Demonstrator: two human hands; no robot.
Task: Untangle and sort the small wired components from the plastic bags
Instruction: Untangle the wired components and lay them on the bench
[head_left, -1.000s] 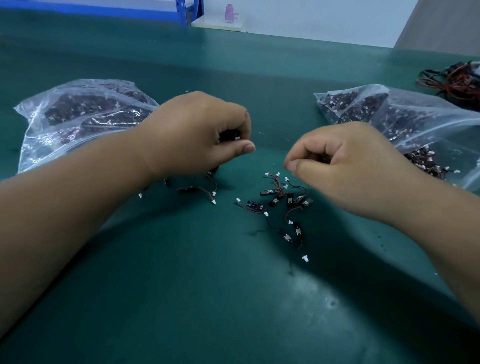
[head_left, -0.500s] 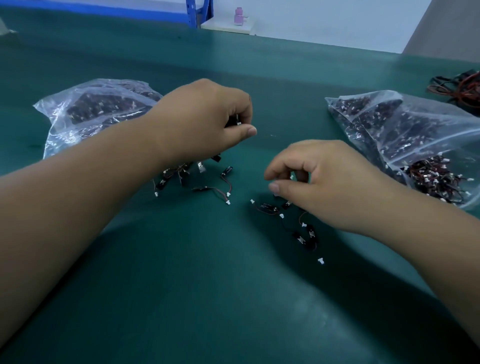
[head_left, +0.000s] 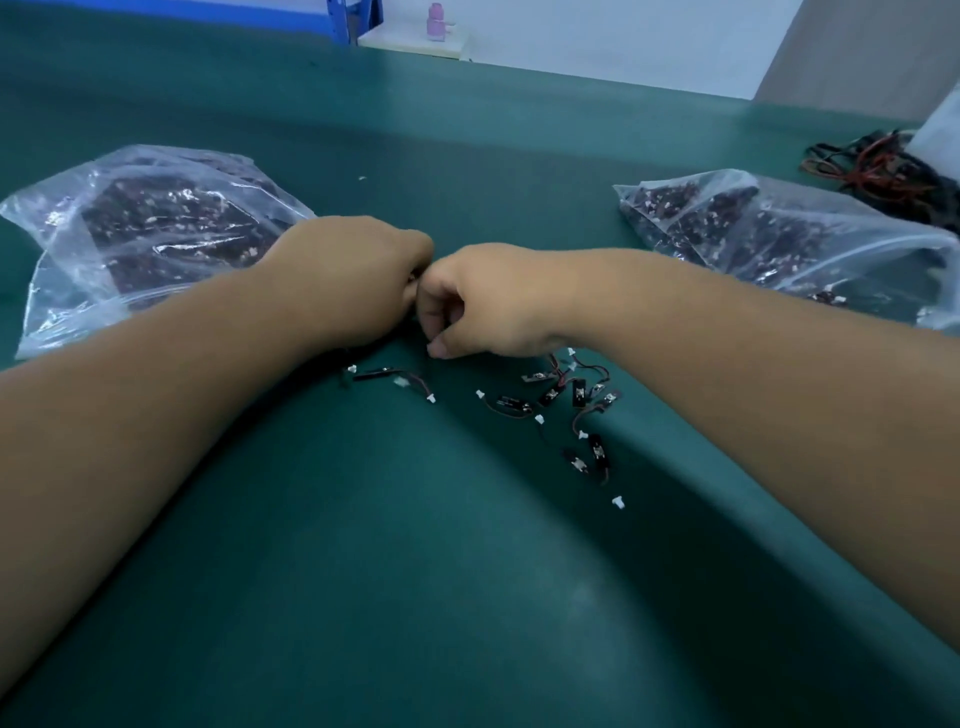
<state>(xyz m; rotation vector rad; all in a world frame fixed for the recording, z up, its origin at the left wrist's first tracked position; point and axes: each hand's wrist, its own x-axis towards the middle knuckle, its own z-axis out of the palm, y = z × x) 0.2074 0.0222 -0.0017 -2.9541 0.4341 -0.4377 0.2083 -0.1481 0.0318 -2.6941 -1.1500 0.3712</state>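
Both hands have drawn together since half a second ago: the right hand (head_left: 483, 304) now meets the left hand (head_left: 358, 280) knuckle to knuckle over the tabletop (head_left: 467, 597). Each grip is curled, but I cannot tell whether it pinches anything. A few wired parts (head_left: 563, 400) lie loose just below the hands. The left bag (head_left: 156, 228) and the right bag (head_left: 779, 234) look full, so most of the sorting seems left.

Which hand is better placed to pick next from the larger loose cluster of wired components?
Probably right: the right hand lies nearest that cluster, just by its wrist; the left hand sits farther, beyond the right.
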